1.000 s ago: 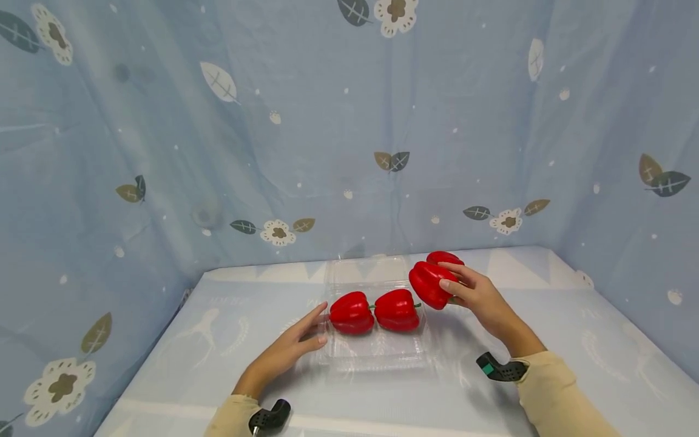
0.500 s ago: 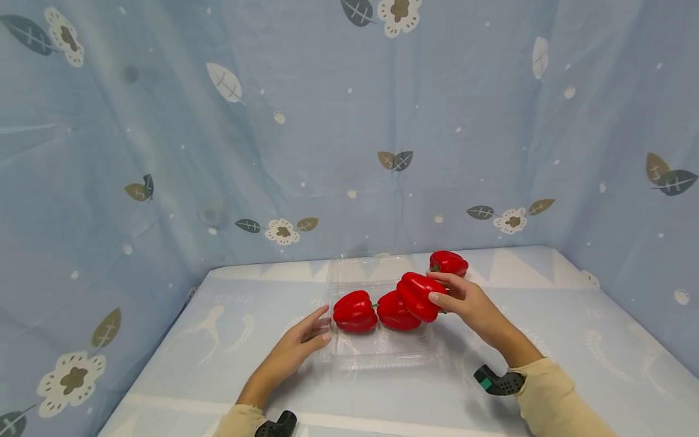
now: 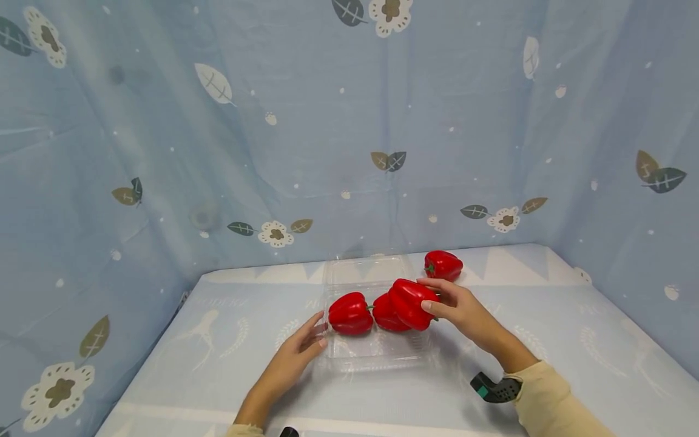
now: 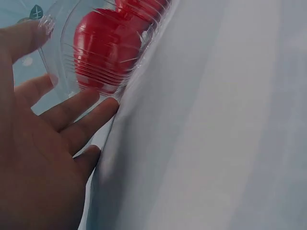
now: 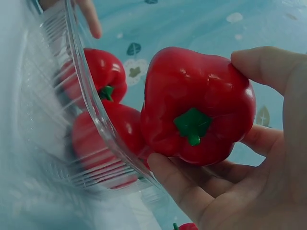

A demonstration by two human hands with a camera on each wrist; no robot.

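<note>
My right hand (image 3: 464, 312) grips a red bell pepper (image 3: 413, 303) between thumb and fingers, above the right side of a clear plastic clamshell container (image 3: 377, 351). In the right wrist view that pepper (image 5: 196, 105) shows its green stem, close beside the container's rim. Two more red bell peppers lie inside, the left pepper (image 3: 350, 314) in full sight and the right pepper (image 3: 386, 314) partly hidden behind the held one. My left hand (image 3: 289, 361) is at the container's left side, its extended fingertips (image 4: 88, 96) touching the plastic wall.
Another red bell pepper (image 3: 443, 266) lies on the table behind my right hand. The container's clear lid (image 3: 368, 269) lies folded back toward the rear curtain (image 3: 317, 152). A pale patterned cloth covers the table (image 3: 235, 370).
My right hand has brought its pepper left and down over the container, now overlapping the right pepper there. The pepper behind has come into fuller view. My left hand stays at the container's side.
</note>
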